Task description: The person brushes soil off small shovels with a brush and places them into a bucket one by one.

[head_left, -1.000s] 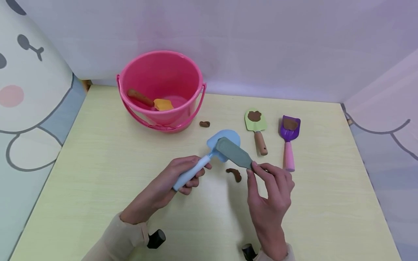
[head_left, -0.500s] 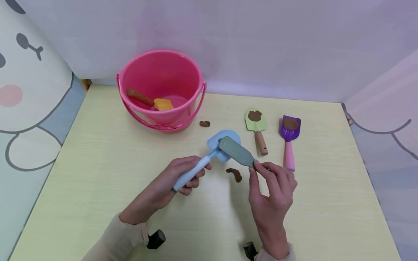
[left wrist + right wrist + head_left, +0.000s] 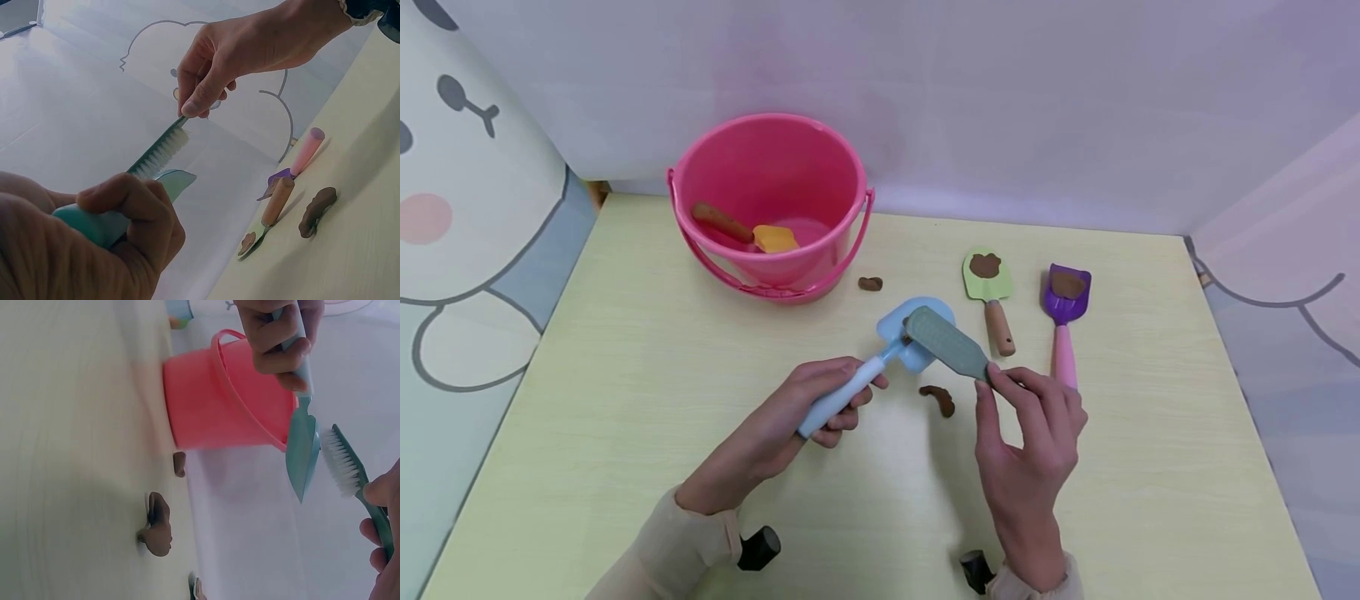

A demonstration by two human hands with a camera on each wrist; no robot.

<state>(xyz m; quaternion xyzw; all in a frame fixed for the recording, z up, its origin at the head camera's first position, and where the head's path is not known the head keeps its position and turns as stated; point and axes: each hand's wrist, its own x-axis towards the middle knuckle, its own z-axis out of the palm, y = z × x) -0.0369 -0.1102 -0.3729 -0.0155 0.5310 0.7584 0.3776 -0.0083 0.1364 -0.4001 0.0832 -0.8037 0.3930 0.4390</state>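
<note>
The tabletop [image 3: 625, 350] is pale yellow with faint grain, the bucket [image 3: 767, 179] by its far edge pink. The trowel [image 3: 869, 369] is light blue, the brush [image 3: 947, 340] grey-green with white bristles, the lumps [image 3: 943, 402] brown. Nearer the right edge, the spade [image 3: 988, 288] is light green with a brown handle, the scoop [image 3: 1064, 313] purple with a pink one.

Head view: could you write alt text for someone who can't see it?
A person's left hand grips a blue shovel; the right hand holds a brush over its blade. On a pale table are a pink bucket, a green shovel and a purple shovel.
</note>
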